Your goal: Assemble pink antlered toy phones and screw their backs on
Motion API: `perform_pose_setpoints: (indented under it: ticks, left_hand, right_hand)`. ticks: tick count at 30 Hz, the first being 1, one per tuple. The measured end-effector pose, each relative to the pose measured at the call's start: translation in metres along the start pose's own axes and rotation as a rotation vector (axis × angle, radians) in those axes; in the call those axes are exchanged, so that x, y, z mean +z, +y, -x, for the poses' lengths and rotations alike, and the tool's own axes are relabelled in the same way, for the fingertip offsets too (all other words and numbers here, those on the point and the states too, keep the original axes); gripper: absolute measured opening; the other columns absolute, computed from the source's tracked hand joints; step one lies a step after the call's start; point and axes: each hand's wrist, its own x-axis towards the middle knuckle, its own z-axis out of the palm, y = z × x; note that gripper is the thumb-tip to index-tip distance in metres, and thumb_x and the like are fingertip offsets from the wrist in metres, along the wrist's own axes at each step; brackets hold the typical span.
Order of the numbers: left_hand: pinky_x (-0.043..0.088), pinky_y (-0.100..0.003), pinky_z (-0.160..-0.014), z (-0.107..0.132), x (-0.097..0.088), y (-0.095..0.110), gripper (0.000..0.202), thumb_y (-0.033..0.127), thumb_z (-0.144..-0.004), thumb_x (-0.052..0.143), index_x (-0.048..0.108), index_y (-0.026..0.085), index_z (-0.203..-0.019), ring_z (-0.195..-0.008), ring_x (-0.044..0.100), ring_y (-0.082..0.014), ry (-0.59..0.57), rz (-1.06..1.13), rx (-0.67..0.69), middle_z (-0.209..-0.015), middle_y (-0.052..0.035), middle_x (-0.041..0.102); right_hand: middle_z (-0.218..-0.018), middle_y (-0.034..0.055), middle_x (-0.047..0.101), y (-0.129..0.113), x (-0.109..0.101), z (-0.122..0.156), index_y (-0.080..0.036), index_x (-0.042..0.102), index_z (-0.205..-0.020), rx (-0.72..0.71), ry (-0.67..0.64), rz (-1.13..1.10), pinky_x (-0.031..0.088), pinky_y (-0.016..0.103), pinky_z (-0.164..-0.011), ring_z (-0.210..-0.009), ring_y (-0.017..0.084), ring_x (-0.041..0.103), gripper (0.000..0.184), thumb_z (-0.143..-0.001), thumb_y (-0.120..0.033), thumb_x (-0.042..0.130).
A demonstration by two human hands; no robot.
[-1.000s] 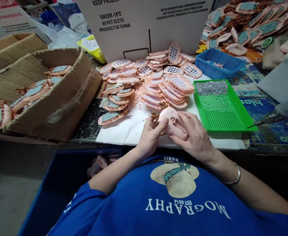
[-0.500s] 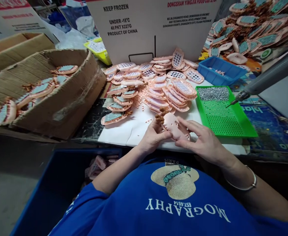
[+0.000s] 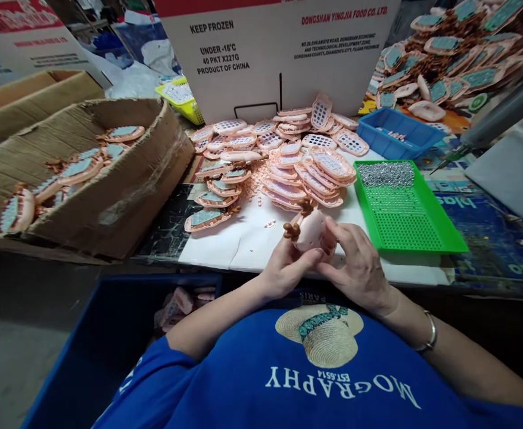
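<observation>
Both hands hold one pink plastic toy shell (image 3: 311, 231) with small brown antlers, just above the near edge of the white sheet (image 3: 243, 238). My left hand (image 3: 288, 265) grips its lower left side, thumb on its face. My right hand (image 3: 357, 265) wraps its fingers over the right side. Behind it lie piles of similar pink shells (image 3: 288, 161), some with keypad holes, some with teal panels.
A green perforated tray (image 3: 404, 208) with silver screws sits right of my hands, a blue bin (image 3: 399, 132) behind it. A torn cardboard box (image 3: 87, 173) of shells stands left. A hanging power screwdriver (image 3: 489, 128) is at the right. A blue crate (image 3: 109, 339) lies below the table.
The shell has been raised and tilted upright between my hands, which drew closer together. The hanging screwdriver has swung up and away from the green tray.
</observation>
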Motion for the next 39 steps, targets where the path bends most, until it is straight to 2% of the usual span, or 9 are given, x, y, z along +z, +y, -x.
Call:
perform_pose_setpoints:
  ticks: [3, 7, 9, 14, 18, 26, 29, 34, 39]
  left_hand:
    - [0.047, -0.036, -0.106, 0.007, 0.003, 0.008, 0.045, 0.045, -0.091, 0.064, 0.055, 0.02, -0.128, -0.119, 0.061, -0.0234, 0.033, -0.129, 0.08, -0.128, -0.0106, 0.064]
    - [0.051, -0.038, -0.102, 0.017, -0.003, 0.021, 0.041, 0.04, -0.096, 0.058, 0.053, 0.02, -0.132, -0.118, 0.062, -0.0245, -0.26, -0.125, -0.077, -0.128, -0.0117, 0.065]
    - [0.053, -0.038, -0.099, 0.022, -0.007, 0.026, 0.041, 0.04, -0.097, 0.055, 0.053, 0.021, -0.133, -0.116, 0.064, -0.0248, -0.341, -0.118, -0.168, -0.127, -0.0115, 0.065]
    - [0.051, -0.037, -0.094, 0.03, -0.01, 0.03, 0.037, 0.044, -0.1, 0.045, 0.06, 0.017, -0.119, -0.104, 0.066, -0.024, -0.342, -0.371, -0.128, -0.112, -0.011, 0.07]
    - [0.052, -0.035, -0.08, 0.03, -0.008, 0.031, 0.033, 0.043, -0.1, 0.043, 0.06, 0.016, -0.111, -0.085, 0.067, -0.0228, -0.37, -0.557, -0.053, -0.088, -0.0085, 0.069]
    - [0.051, -0.032, -0.075, 0.03, -0.008, 0.034, 0.033, 0.043, -0.1, 0.045, 0.062, 0.017, -0.107, -0.08, 0.066, -0.0209, -0.327, -0.537, -0.124, -0.084, -0.0062, 0.07]
    - [0.05, -0.031, -0.074, 0.029, -0.006, 0.039, 0.032, 0.042, -0.1, 0.046, 0.065, 0.016, -0.103, -0.078, 0.065, -0.0192, -0.37, -0.5, -0.153, -0.086, -0.0065, 0.071]
    - [0.05, -0.031, -0.073, 0.027, -0.002, 0.041, 0.031, 0.043, -0.098, 0.051, 0.066, 0.016, -0.097, -0.077, 0.066, -0.0198, -0.374, -0.436, -0.237, -0.08, -0.0052, 0.07]
    - [0.047, -0.028, -0.063, 0.029, -0.001, 0.035, 0.03, 0.045, -0.095, 0.054, 0.064, 0.016, -0.095, -0.064, 0.059, -0.016, -0.331, -0.428, -0.259, -0.069, -0.0021, 0.065]
  right_hand:
    - [-0.114, 0.0139, 0.061, 0.0, -0.002, 0.001, -0.022, 0.043, -0.147, -0.002, 0.041, -0.077, 0.055, 0.046, -0.084, -0.102, 0.029, 0.061, 0.065, -0.092, -0.047, 0.066]
    - [-0.11, 0.0103, 0.064, -0.001, -0.02, -0.003, -0.02, 0.061, -0.123, 0.144, -0.044, -0.389, 0.054, 0.034, -0.079, -0.1, 0.024, 0.062, 0.039, -0.096, -0.049, 0.06]
    - [-0.101, 0.0069, 0.066, -0.003, -0.028, -0.002, -0.02, 0.066, -0.108, 0.228, -0.14, -0.517, 0.053, 0.03, -0.076, -0.094, 0.02, 0.063, 0.027, -0.098, -0.044, 0.058]
    - [-0.086, 0.0037, 0.066, -0.013, -0.036, 0.006, -0.019, 0.068, -0.09, 0.388, -0.243, -0.588, 0.052, 0.029, -0.071, -0.081, 0.017, 0.063, 0.019, -0.096, -0.036, 0.063]
    - [-0.079, 0.0027, 0.066, -0.019, -0.037, 0.01, -0.02, 0.069, -0.086, 0.382, -0.162, -0.533, 0.052, 0.029, -0.067, -0.074, 0.017, 0.063, 0.015, -0.093, -0.033, 0.066]
    - [-0.089, 0.0044, 0.07, -0.015, -0.04, 0.008, -0.02, 0.074, -0.095, 0.48, -0.258, -0.636, 0.056, 0.031, -0.077, -0.085, 0.019, 0.067, 0.024, -0.089, -0.043, 0.071]
    - [-0.089, 0.0043, 0.069, -0.02, -0.04, 0.009, -0.02, 0.075, -0.104, 0.474, -0.294, -0.666, 0.055, 0.03, -0.074, -0.082, 0.018, 0.066, 0.026, -0.09, -0.041, 0.071]
    - [-0.076, 0.0011, 0.064, -0.024, -0.036, 0.012, -0.019, 0.077, -0.094, 0.408, -0.153, -0.636, 0.052, 0.027, -0.067, -0.071, 0.013, 0.061, 0.013, -0.089, -0.03, 0.072]
    - [-0.082, 0.0022, 0.066, -0.016, -0.034, 0.016, -0.023, 0.077, -0.1, 0.587, -0.199, -0.69, 0.053, 0.029, -0.067, -0.077, 0.017, 0.063, 0.022, -0.086, -0.04, 0.075]
